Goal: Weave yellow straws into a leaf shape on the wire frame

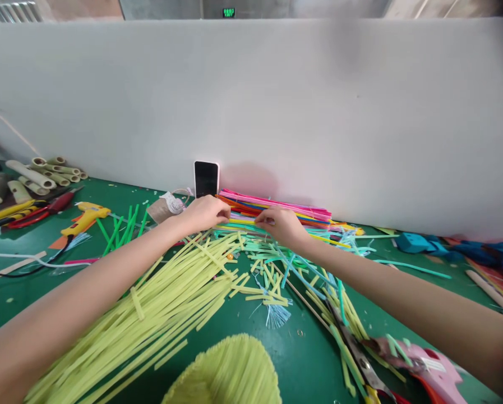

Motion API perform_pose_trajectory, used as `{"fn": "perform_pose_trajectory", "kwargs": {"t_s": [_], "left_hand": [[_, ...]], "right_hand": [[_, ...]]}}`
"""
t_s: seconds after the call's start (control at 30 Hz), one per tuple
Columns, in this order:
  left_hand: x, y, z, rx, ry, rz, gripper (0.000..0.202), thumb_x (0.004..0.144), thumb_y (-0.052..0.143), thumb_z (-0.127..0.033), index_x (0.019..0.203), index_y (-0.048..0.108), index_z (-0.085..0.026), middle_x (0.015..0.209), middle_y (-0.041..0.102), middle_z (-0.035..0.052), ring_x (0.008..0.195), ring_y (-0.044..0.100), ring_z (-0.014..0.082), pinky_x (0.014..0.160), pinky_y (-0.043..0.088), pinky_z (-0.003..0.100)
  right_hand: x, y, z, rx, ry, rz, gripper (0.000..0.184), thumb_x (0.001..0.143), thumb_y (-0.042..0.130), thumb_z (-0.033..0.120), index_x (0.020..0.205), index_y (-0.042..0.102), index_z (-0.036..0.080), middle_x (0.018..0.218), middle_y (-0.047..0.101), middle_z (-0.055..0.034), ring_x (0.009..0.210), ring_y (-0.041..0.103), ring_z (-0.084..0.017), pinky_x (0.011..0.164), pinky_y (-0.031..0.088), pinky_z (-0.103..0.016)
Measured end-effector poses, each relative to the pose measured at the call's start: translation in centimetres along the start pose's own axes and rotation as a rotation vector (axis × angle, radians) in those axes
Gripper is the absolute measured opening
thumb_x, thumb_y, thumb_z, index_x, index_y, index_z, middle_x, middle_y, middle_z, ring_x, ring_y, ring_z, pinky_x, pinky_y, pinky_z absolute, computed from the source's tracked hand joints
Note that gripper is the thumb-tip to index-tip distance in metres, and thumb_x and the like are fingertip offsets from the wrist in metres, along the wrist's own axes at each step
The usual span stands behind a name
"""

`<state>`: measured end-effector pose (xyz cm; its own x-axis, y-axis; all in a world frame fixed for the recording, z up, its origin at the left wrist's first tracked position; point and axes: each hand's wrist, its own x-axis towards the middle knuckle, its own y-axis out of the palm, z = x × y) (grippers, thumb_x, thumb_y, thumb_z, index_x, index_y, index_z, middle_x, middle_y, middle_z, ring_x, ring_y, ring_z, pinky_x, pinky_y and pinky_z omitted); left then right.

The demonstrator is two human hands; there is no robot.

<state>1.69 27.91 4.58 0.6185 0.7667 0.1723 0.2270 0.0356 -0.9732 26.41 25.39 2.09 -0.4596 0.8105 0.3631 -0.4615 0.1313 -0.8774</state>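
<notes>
A: Spotted a yellow fan (226, 370) right up close, then a heap of yellow strips (158, 303) spread across the green table (301, 348). Also noticed scissors (358, 359) and a pink glue gun (432, 370) just under the right forearm.

B: Yep. Further out, saw the left hand (204, 213) and right hand (280, 224) both pinched shut on the coloured strips (276, 207), stacked against the white wall (318, 112) beside a propped phone (206, 178).

A: Looked risky tbh. Could've swept a forearm through the loose strips and scattered them, or snagged the scissors. Might've knocked that phone over too.

B: Found the table cluttered: yellow glue gun (85, 216) and cardboard tubes (45, 174) far left, blue bits (415, 243) far right. Made out only a green exit sign (229, 12) above the wall.
</notes>
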Motion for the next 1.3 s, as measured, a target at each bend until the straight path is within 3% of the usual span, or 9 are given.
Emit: {"fn": "perform_pose_trajectory", "kwargs": {"t_s": [0.23,0.4,0.53,0.63,0.7,0.8,0.97,1.1,1.3], "left_hand": [[-0.2,0.1,0.4,0.002,0.023,0.044,0.019,0.08,0.06,-0.028,0.09,0.075,-0.022,0.087,0.076,0.0041,0.079,0.067,0.0198,0.069,0.042,0.025],[-0.3,-0.2,0.8,-0.055,-0.006,0.034,0.018,0.078,0.062,-0.031,0.087,0.075,-0.021,0.085,0.075,0.0044,0.077,0.066,0.0199,0.068,0.043,0.026],[-0.6,-2.4,1.1,-0.438,-0.095,-0.04,0.03,0.079,0.064,-0.046,0.09,0.074,-0.019,0.088,0.073,0.0058,0.078,0.064,0.0181,0.069,0.045,0.026],[-1.0,-4.8,0.7,-0.908,-0.221,-0.305,0.05,0.079,0.059,-0.061,0.1,0.069,-0.018,0.086,0.069,0.0065,0.069,0.06,0.0132,0.06,0.045,0.023],[-1.2,-6.1,-0.4,-1.09,-0.243,-0.45,0.062,0.079,0.05,-0.07,0.103,0.068,-0.016,0.074,0.062,0.0042,0.054,0.049,0.0086,0.047,0.037,0.02],[-1.6,-7.1,-2.8,-1.161,-0.132,-0.465,0.068,0.075,0.054,-0.073,0.104,0.069,-0.014,0.065,0.054,0.0009,0.048,0.038,0.0066,0.042,0.03,0.02],[-2.4,-7.5,-6.1,-1.172,-0.116,-0.561,0.033,0.08,0.065,-0.048,0.091,0.074,-0.019,0.058,0.048,-0.0022,0.051,0.038,0.0077,0.046,0.03,0.02],[-2.8,-7.3,-6.0,-1.272,-0.156,-0.5,0.031,0.083,0.062,-0.047,0.084,0.074,-0.019,0.055,0.045,-0.0027,0.05,0.037,0.0076,0.045,0.031,0.021],[-2.8,-6.2,-4.8,-1.337,-0.189,-0.427,0.037,0.084,0.059,-0.049,0.084,0.074,-0.015,0.058,0.045,-0.0013,0.05,0.038,0.0072,0.044,0.029,0.02]], "right_hand": [[-0.3,-0.5,1.0,-0.339,-0.146,0.07,0.021,0.09,0.053,0.02,0.092,0.074,0.018,0.09,0.068,-0.0104,0.091,0.06,-0.024,0.08,0.044,-0.034],[0.2,-1.2,1.7,-0.373,-0.142,0.112,0.021,0.089,0.052,0.017,0.091,0.073,0.016,0.093,0.069,-0.0118,0.093,0.06,-0.025,0.079,0.044,-0.034],[1.3,-2.7,2.3,-0.073,-0.019,0.099,0.014,0.085,0.058,0.025,0.083,0.071,0.018,0.086,0.071,-0.0058,0.081,0.064,-0.02,0.071,0.046,-0.029],[2.5,-4.6,3.6,0.312,0.119,0.07,0.02,0.082,0.062,0.037,0.08,0.069,0.018,0.077,0.071,-0.0023,0.069,0.064,-0.017,0.064,0.047,-0.028],[3.2,-5.9,5.3,0.606,0.199,0.041,0.024,0.081,0.063,0.04,0.083,0.068,0.017,0.076,0.071,-0.003,0.068,0.065,-0.016,0.064,0.049,-0.029],[3.6,-7.3,8.4,0.859,0.262,0.001,0.024,0.076,0.07,0.04,0.083,0.068,0.016,0.075,0.071,-0.0037,0.068,0.065,-0.016,0.066,0.052,-0.031],[2.7,-7.8,12.5,1.066,0.252,-0.009,0.019,0.075,0.072,0.035,0.086,0.07,0.019,0.081,0.071,-0.0027,0.074,0.066,-0.015,0.07,0.054,-0.031],[1.2,-7.2,13.6,1.117,0.341,0.074,0.018,0.076,0.072,0.035,0.087,0.074,0.021,0.079,0.072,-0.0024,0.069,0.065,-0.014,0.067,0.054,-0.031],[-0.4,-4.5,13.1,1.202,0.474,0.244,0.023,0.071,0.077,0.042,0.079,0.074,0.021,0.08,0.073,-0.0041,0.067,0.065,-0.014,0.067,0.054,-0.03]]}}
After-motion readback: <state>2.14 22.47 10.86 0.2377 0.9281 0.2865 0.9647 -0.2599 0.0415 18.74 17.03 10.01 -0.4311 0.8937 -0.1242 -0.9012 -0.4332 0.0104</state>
